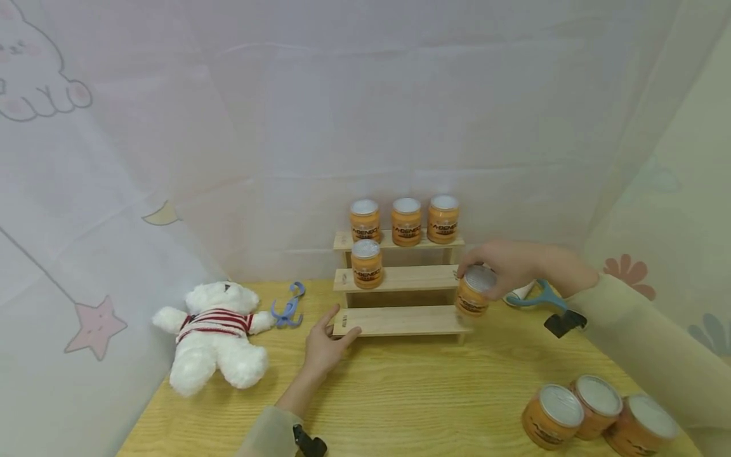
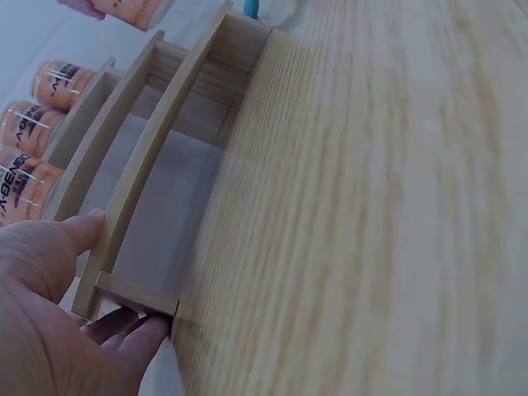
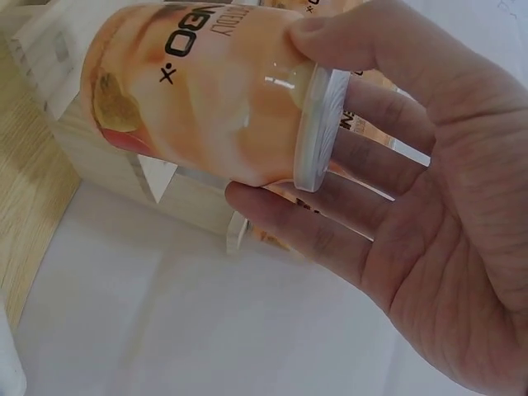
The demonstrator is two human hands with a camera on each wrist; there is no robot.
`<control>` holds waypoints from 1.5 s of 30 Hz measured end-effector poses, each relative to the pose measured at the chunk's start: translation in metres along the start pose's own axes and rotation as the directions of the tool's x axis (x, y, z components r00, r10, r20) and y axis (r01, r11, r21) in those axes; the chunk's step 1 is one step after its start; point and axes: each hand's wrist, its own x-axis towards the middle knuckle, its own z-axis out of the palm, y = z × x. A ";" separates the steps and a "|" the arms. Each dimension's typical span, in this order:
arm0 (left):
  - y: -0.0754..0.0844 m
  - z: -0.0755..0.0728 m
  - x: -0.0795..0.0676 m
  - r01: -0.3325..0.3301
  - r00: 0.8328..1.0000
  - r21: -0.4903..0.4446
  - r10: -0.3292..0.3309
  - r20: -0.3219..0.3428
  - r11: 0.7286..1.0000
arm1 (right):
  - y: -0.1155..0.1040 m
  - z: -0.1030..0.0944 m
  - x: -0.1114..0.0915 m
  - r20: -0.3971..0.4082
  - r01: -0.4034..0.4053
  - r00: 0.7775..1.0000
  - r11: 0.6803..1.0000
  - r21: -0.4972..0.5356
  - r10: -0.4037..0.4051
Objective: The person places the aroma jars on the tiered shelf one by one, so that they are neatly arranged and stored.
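My right hand [image 1: 508, 266] grips an orange can [image 1: 471, 301] near its white lid, thumb on one side and fingers on the other. In the head view that can is over the right end of a three-step wooden shelf [image 1: 405, 322]; the right wrist view shows its printed side [image 3: 214, 99] close up. At the lowest step's left end, my left hand [image 1: 323, 346] holds the shelf, thumb on the board and fingers around the end. Three like cans [image 1: 407, 223] stand on the top step. Another can [image 1: 367, 265] is on the middle step's left part.
Three more orange cans [image 1: 553, 416] stand together on the table's right front. A white teddy bear [image 1: 217, 339] in a striped shirt lies at the left, beside a purple-blue hooked item [image 1: 288, 308]. Behind the right hand is a teal-handled object [image 1: 539, 297], partly hidden.
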 end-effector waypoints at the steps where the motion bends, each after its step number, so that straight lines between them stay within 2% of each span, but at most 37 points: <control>1: 0.000 0.000 0.000 0.002 1.000 0.000 -0.002 0.000 1.000 | 0.000 0.000 0.003 0.001 0.007 1.000 1.000 0.002 -0.007; 10: -0.001 0.001 0.000 -0.012 1.000 0.015 0.012 -0.006 1.000 | -0.003 -0.002 0.022 0.004 0.053 0.999 0.999 0.008 -0.053; 19: 0.000 0.001 -0.001 -0.007 1.000 0.024 0.007 -0.011 1.000 | -0.011 -0.008 0.037 0.022 0.040 0.999 0.999 0.022 -0.040; 29: -0.001 0.001 0.000 -0.016 1.000 0.023 0.016 -0.009 1.000 | -0.016 -0.012 0.058 -0.012 0.110 0.994 0.994 -0.014 -0.110; 45: -0.001 0.000 -0.001 -0.011 1.000 0.038 0.012 -0.022 0.999 | -0.023 -0.019 0.086 0.008 0.086 0.996 0.996 -0.010 -0.086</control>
